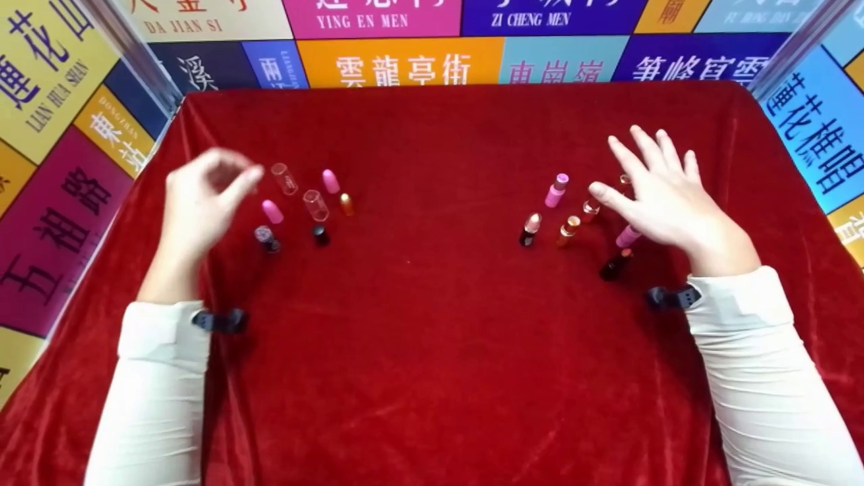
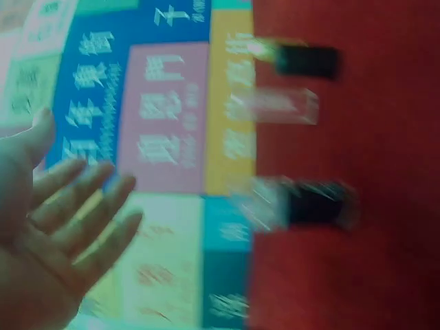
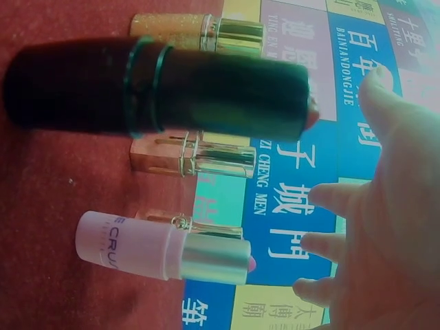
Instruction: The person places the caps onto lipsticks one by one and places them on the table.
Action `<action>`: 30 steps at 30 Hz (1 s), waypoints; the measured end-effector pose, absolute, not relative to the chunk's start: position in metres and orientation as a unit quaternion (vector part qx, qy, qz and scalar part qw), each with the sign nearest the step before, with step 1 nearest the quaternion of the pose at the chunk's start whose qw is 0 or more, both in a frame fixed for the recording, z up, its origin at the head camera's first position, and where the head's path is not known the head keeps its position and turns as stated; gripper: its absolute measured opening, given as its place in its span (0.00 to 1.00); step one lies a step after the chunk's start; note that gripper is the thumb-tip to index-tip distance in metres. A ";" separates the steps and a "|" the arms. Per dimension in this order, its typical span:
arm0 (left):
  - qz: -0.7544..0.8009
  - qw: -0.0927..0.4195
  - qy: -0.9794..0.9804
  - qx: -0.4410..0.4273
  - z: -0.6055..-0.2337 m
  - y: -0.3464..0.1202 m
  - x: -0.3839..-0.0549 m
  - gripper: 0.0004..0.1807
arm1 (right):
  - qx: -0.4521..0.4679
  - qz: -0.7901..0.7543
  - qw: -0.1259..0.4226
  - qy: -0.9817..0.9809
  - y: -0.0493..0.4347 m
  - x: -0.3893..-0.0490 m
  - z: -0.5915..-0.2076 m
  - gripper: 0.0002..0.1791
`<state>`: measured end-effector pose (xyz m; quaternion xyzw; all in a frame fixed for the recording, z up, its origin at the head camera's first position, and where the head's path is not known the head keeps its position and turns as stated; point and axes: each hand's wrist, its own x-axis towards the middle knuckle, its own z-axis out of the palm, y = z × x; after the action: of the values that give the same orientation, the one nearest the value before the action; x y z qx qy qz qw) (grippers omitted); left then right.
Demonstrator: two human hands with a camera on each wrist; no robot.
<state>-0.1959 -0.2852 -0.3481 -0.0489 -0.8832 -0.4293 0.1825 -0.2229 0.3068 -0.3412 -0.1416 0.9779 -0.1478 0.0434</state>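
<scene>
Nearest the right wrist camera stands a black lipstick (image 3: 158, 89), on red cloth (image 1: 418, 337), at seven o'clock from my right hand (image 1: 665, 196). That hand is unclenched and empty: fingers fanned, thumb spread, held over the group of lipsticks at two o'clock on the cloth. In the right wrist view its fingertips are apart from a pink lipstick (image 3: 161, 251). My left hand (image 1: 196, 196), at ten o'clock, is likewise empty; the head view shows it blurred, fingers loosely bent with a gap to the thumb, whereas the left wrist view shows the palm side, fingers extended. A clear cap (image 1: 284, 179) is near its fingertips at three o'clock, a pink cap (image 1: 272, 211) at five. Lettering on the pink lipstick is legible in part, "CRUS", in the right wrist view only. The head view shows both groups together; each wrist view covers one. Containers: the tube of the black lipstick holds a reddish bullet, just visible at its rim; that of the pink lipstick holds a pink one. Red shows through the walls of the clear cap and a second clear cap (image 1: 315, 205). In the left wrist view a dark piece (image 2: 316, 204) appears enclosed by a transparent shell (image 2: 265, 203); blur prevents confirmation.
</scene>
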 end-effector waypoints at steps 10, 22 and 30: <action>-0.551 -0.024 -0.825 -0.126 -0.404 -0.336 -0.190 0.21 | -0.140 -0.152 0.037 0.978 0.309 -0.224 -0.338 0.47; -0.497 -0.038 -0.860 -0.110 -0.412 -0.336 -0.194 0.20 | -0.136 -0.154 0.031 0.978 0.311 -0.222 -0.336 0.47; -0.461 -0.021 -0.879 -0.121 -0.417 -0.333 -0.195 0.15 | -0.138 -0.163 0.028 0.976 0.314 -0.218 -0.333 0.46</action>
<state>-0.1950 -0.3328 -0.4173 -0.1208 -0.8790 -0.4608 -0.0214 -0.2184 0.3141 -0.3334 -0.1383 0.9764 -0.1634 0.0276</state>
